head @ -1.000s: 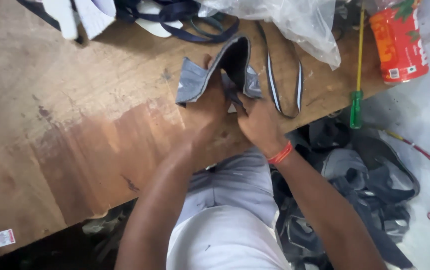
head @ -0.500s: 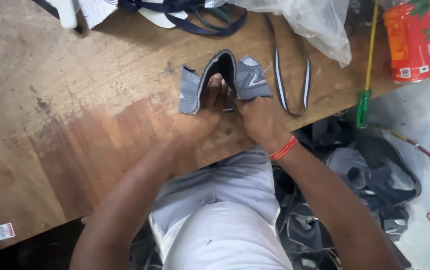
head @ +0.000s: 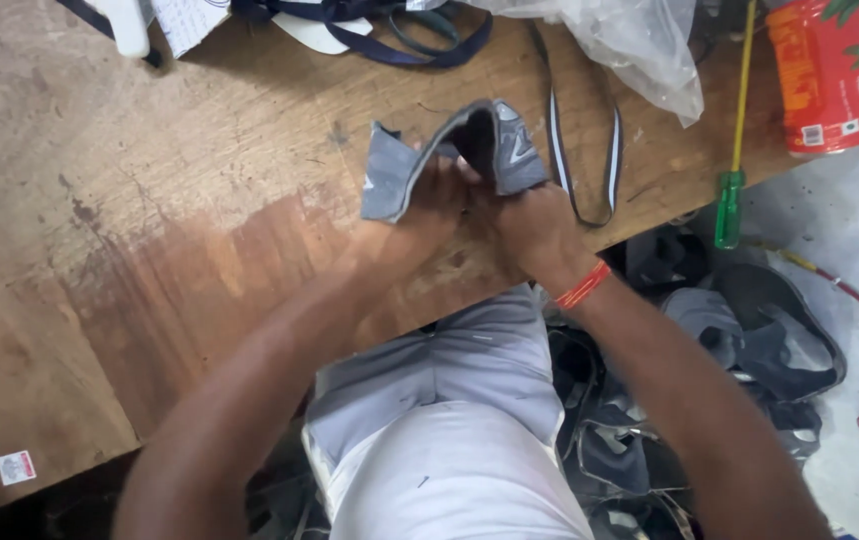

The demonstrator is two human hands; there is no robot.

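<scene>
A grey shoe piece (head: 449, 155) is held up just above the wooden table (head: 149, 200), near its front edge. It is bent into an arch, w/ one flap hanging left and one right.

Left hand (head: 419, 215): fingers closed on the left flap from below. Right hand (head: 534, 230): fingers closed on the right flap, thumb side tucked under the arch.

The piece looks soft and light, prob. cloth w/ a thin foam layer. It folds easily and is not likely to break. It is best gripped at the flap edges, as is done now. The cloth looks a bit rough, so not slippery.

Nearby: a thin dark strap loop (head: 589, 150), a crinkly clear plastic bag (head: 629, 40), a green-handled screwdriver (head: 729, 205) and a red can (head: 824, 70).
</scene>
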